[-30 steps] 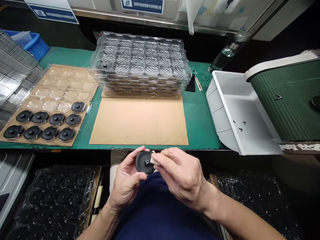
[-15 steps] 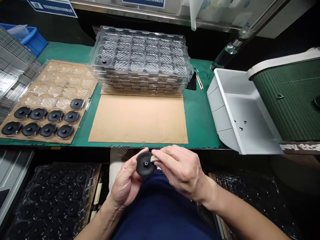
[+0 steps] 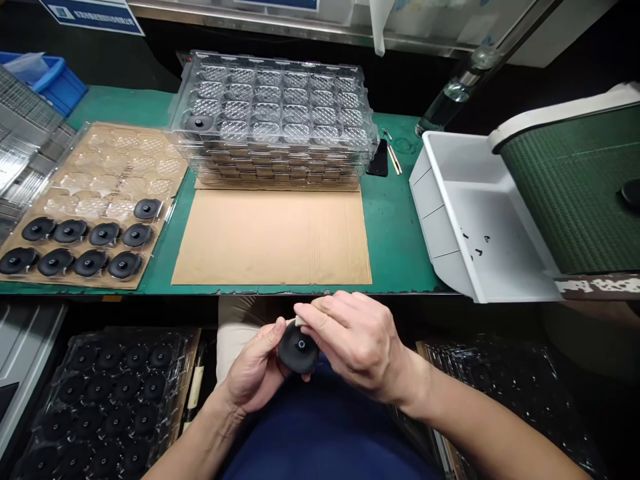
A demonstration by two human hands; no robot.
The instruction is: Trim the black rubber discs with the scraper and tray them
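My left hand (image 3: 257,373) holds a round black plastic disc (image 3: 295,357) with a small raised hub, thumb on its near-left rim and fingers beneath. Pinched in my right hand (image 3: 357,340) is a small pale piece (image 3: 301,321), its tip against the disc's upper rim. Most of that piece is hidden by the fingers, so its kind cannot be made out. Both hands are in front of the bench edge, above my lap.
A clear tray (image 3: 117,200) with several black discs lies left on the green bench (image 3: 395,247). Stacked clear trays (image 3: 273,133) stand on cardboard (image 3: 270,237). To the right are a grey bin (image 3: 443,200) with black scraps and a green conveyor belt (image 3: 565,193) carrying a disc (image 3: 631,193).
The pale piece has gone from the disc's right side to its upper rim. The disc sits slightly lower and further right. More of the disc on the belt has come into view.
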